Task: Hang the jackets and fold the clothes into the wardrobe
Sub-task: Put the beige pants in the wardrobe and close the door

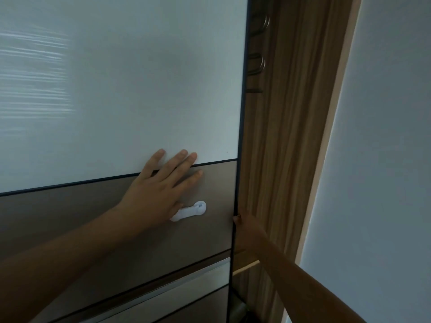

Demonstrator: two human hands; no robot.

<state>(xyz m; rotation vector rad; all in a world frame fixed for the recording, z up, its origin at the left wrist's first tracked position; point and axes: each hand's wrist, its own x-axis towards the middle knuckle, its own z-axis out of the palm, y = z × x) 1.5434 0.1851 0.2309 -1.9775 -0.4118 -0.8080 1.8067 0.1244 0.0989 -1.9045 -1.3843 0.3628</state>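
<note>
Wardrobe door point(140, 89): left hand point(154, 192) pressed flat, holding nothing; right hand point(243, 221) at edge, grip hidden; best pushed evenly

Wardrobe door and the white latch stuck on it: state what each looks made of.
Wardrobe door: the upper panel looks like frosted or lacquered glass, pale and smooth with a blurred reflection. The lower brown band could be matt laminate or tinted glass; the look leaves it open. White latch: moulded plastic, judging by its glossy, rounded shape.

Narrow gap between wardrobe door point(121, 89) and wooden panel point(291, 136).
</note>
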